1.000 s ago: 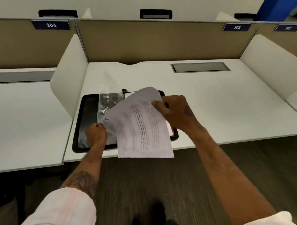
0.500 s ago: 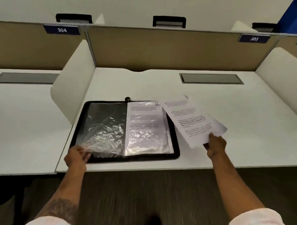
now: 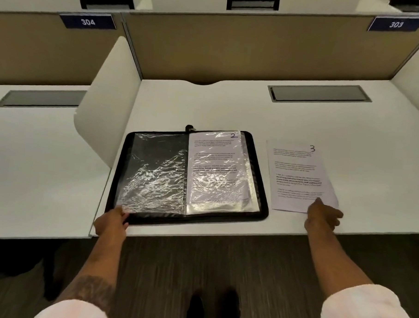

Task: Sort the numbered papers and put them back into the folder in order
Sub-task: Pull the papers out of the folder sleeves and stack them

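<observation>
A black zip folder (image 3: 259,175) lies open on the white desk (image 3: 206,105). Its left side shows an empty crinkled clear sleeve (image 3: 155,173). The right sleeve holds a printed paper marked 2 (image 3: 215,168). A loose paper marked 3 (image 3: 299,177) lies flat on the desk just right of the folder. My left hand (image 3: 112,222) holds the folder's near left corner, thumb on the sleeve's edge. My right hand (image 3: 323,218) rests with relaxed fingers at the near right corner of paper 3.
White side dividers (image 3: 104,120) stand on both sides of the desk, and a tan back panel (image 3: 244,47) closes the far edge. A grey cable hatch (image 3: 319,92) is set in the desk at the back right. The near edge drops to dark carpet.
My right hand carried the loose paper from above the folder to the right and laid it flat on the desk. My left hand slid to the folder's near left corner.
</observation>
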Available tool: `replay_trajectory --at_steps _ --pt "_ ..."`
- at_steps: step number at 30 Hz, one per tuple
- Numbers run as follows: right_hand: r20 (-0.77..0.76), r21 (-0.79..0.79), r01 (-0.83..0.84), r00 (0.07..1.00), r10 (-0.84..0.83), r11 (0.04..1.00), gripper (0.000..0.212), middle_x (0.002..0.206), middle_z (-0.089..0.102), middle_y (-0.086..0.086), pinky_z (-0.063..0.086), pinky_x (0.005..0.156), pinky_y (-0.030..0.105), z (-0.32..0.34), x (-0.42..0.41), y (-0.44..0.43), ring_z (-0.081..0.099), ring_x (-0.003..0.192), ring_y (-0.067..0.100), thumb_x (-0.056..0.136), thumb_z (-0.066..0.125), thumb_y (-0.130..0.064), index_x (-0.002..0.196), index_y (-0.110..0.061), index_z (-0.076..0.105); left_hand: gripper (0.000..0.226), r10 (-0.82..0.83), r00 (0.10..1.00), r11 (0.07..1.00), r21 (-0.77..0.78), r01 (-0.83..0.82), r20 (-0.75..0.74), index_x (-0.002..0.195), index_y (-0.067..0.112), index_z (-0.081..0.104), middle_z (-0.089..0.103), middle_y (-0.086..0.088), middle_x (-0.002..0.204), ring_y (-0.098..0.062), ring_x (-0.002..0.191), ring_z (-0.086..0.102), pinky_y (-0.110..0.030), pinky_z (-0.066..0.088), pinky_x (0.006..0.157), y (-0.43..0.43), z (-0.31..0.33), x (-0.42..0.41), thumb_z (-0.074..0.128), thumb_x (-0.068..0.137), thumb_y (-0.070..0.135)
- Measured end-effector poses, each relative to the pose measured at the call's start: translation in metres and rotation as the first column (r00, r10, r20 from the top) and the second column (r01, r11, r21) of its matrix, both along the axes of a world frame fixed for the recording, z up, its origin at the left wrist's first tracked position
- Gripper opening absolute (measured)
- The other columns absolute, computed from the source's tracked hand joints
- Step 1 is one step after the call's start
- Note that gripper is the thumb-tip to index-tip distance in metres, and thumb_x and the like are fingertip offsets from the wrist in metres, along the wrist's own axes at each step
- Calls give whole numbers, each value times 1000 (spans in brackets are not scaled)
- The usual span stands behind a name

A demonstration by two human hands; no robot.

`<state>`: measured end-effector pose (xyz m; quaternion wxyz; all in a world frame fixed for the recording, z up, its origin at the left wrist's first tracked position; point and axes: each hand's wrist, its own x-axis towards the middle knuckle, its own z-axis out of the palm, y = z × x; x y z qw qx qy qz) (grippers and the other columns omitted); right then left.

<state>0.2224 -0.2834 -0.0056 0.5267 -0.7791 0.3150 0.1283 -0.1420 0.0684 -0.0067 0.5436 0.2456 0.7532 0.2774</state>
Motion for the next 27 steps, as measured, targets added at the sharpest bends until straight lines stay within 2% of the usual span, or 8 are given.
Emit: replay_trajectory --at_steps 2,4,8,11,15,17,21,27 --pt "153 -317 -74 980 128 946 65 149 31 17 33 109 52 10 -19 18 34 134 38 92 59 -29 147 -17 27 42 -56 946 995 58 78 -319 128 -2 57 61 -21 127 -34 114 61 -43 53 89 -2 7 7 63 87 4" --pt "324 -521 -282 808 492 806 52 142 41 14 37 104 46 10 -49 44 41 130 34 92 59 -26 140 -17 39 44 -157 797 905 239 353 -583 132 5 54 54 -22 133 -40 122 51 -51 44 98 -12 16 19 61 88 8" --pt "119 -646 -738 156 981 196 46 147 43 1 29 112 42 -17 -115 88 39 136 23 101 33 -49 142 -30 43 31 -459 433 280 337 899 -776 123 16 58 56 -12 128 -28 116 54 -40 46 95 -33 11 60 60 94 25" --pt "-122 -708 -702 15 992 -77 49 139 53 16 37 105 55 -36 -141 107 48 131 34 101 19 -41 136 -29 52 36 -640 77 -117 197 973 -764 127 20 57 54 -4 133 -20 117 54 -31 43 94 -54 8 91 57 96 38" --pt "-198 -785 -611 97 975 -98 48 154 31 18 21 112 57 -33 -143 114 23 144 36 102 35 -34 149 -21 35 52 -631 -268 -375 -16 927 -728 140 16 46 46 -5 146 -24 130 44 -37 41 103 -84 1 119 55 96 43" --pt "-154 -796 -603 107 982 -59 54 144 44 21 31 106 60 -30 -135 116 39 135 39 91 62 -36 139 -14 50 55 -554 -372 -444 -114 889 -745 142 16 43 40 -6 150 -26 133 40 -41 40 105 -88 -6 123 53 96 45" --pt "-128 -850 -519 39 991 -90 32 86 66 13 53 79 53 -34 -133 116 65 78 33 58 91 -20 82 -10 71 51 -482 -375 -463 -133 876 -792 129 18 55 51 -4 136 -25 121 49 -40 47 93 -88 -11 127 55 92 52" --pt "-27 -908 -417 -7 1000 -28 21 73 62 4 45 93 56 -18 -128 128 62 72 26 64 84 -12 73 -14 66 43 -424 -391 -457 -180 871 -817 115 14 62 63 -5 113 -25 102 61 -38 50 83 -85 0 135 60 90 49"
